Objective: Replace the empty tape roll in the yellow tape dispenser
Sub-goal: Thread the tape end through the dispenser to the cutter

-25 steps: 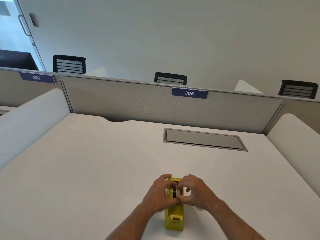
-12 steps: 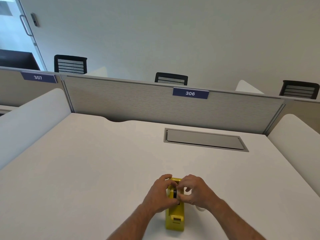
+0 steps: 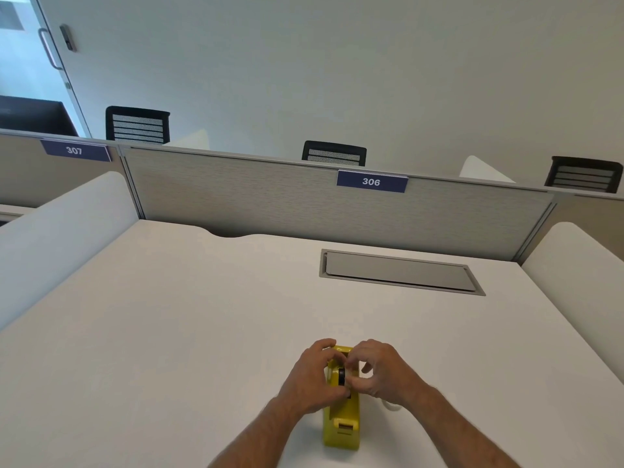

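Note:
The yellow tape dispenser (image 3: pixel 341 425) stands on the white desk (image 3: pixel 169 332) near its front edge, cutter end toward me. My left hand (image 3: pixel 310 378) wraps the dispenser's left side, fingers curled over the top. My right hand (image 3: pixel 378 371) pinches at the black spindle (image 3: pixel 342 376) seated in the dispenser's slot, thumb and forefinger closed on it. Both hands hide most of the roll area, so I cannot tell whether any tape sits on the spindle. A pale rounded object (image 3: pixel 391 406) peeks out on the desk under my right wrist.
A grey cable hatch (image 3: pixel 398 271) is set flush into the desk beyond the dispenser. A fabric partition labelled 306 (image 3: pixel 371 181) closes the far edge, with white side screens left (image 3: pixel 60 231) and right (image 3: pixel 580 265).
Both hands stay on the dispenser in nearly the same pose. My right fingers have shifted slightly at the spindle. The dispenser has not moved.

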